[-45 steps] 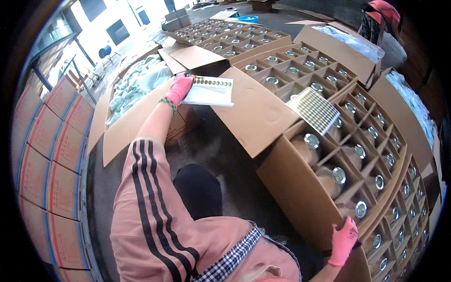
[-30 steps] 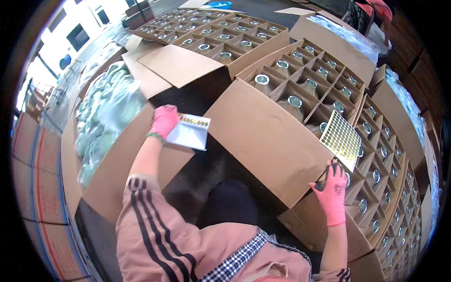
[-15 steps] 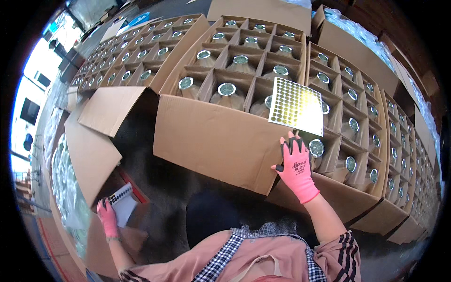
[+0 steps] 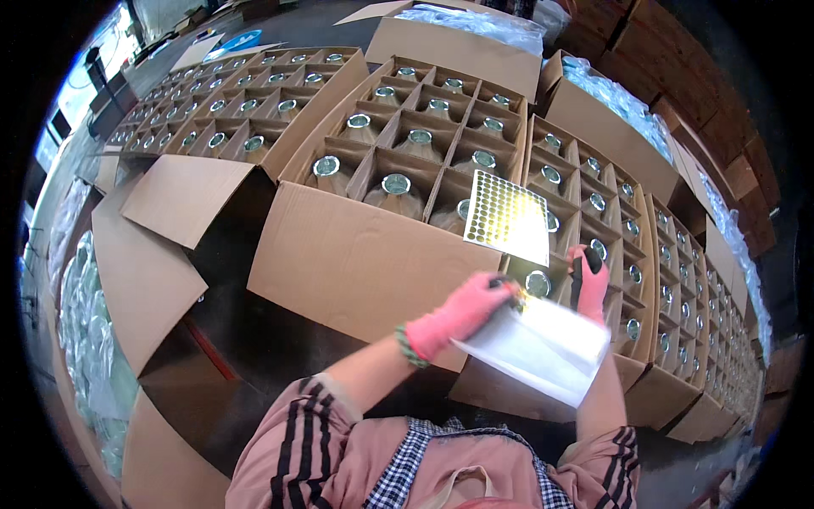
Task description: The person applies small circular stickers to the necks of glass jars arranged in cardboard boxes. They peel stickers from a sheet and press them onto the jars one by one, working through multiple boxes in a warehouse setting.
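Nearest the camera, the person's striped pink sleeves are reaching forward over a dark floor (image 4: pixel 254 339) that is showing between open cardboard flaps. The left hand (image 4: pixel 462 310), in a pink glove, is closing its fingers on the upper edge of a white sheet (image 4: pixel 534 348), which is hanging tilted in front of the near carton's edge; something small and shiny is sitting at the fingertips, too blurred to make out. The right hand (image 4: pixel 588 280), also gloved in pink, is curling around a small dark object at the sheet's far corner; how tightly it is gripping I cannot tell.

Just beyond the hands, a sheet of gold round stickers (image 4: pixel 507 219) is lying flat across the dividers of the open carton (image 4: pixel 356 254), covering part of a jar. Capped glass jars (image 4: pixel 396 184) are standing one to each compartment. More open cartons are stretching away to the left and right. At the left rim, clear plastic wrapping (image 4: pixel 85 314) is bunching beside a flap. Farther off, plastic-covered boxes (image 4: pixel 471 21) are being cut off by the picture's dark rim.
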`<state>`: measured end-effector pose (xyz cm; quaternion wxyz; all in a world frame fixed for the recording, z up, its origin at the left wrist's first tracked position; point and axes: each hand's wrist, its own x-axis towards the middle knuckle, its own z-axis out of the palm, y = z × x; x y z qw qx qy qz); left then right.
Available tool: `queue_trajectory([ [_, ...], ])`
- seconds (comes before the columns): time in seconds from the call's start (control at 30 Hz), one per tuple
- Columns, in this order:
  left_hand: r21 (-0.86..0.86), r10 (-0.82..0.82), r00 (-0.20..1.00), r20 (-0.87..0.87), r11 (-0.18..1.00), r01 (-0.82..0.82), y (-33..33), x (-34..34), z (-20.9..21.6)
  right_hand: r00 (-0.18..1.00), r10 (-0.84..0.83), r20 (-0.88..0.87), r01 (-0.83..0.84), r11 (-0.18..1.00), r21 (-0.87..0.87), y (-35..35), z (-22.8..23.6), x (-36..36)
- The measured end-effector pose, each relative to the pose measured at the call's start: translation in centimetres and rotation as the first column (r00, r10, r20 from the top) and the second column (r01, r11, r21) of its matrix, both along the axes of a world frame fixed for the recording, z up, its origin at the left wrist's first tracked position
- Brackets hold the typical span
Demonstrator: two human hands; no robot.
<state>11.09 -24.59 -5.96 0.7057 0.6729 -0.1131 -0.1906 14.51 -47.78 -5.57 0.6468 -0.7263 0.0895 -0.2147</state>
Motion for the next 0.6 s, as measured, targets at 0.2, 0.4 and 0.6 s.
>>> queue_trajectory([
  [0.2,0.076,-0.098,0.623,0.776,0.995,0.063,-1.6,-1.6,-4.6,0.78,0.055,-0.624,-0.229,0.952,-0.203,-1.9,1.1,5.4],
  [0.4,0.187,-0.196,0.246,0.949,0.98,0.061,-2.8,-1.0,-6.8,0.7,0.219,-0.679,-0.36,0.93,-0.07,-2.8,0.8,7.0],
  [0.6,0.119,-0.132,0.215,0.968,0.99,0.073,-3.7,0.2,-7.2,0.627,0.094,-0.773,-0.294,0.948,-0.124,-0.9,1.4,8.2],
])
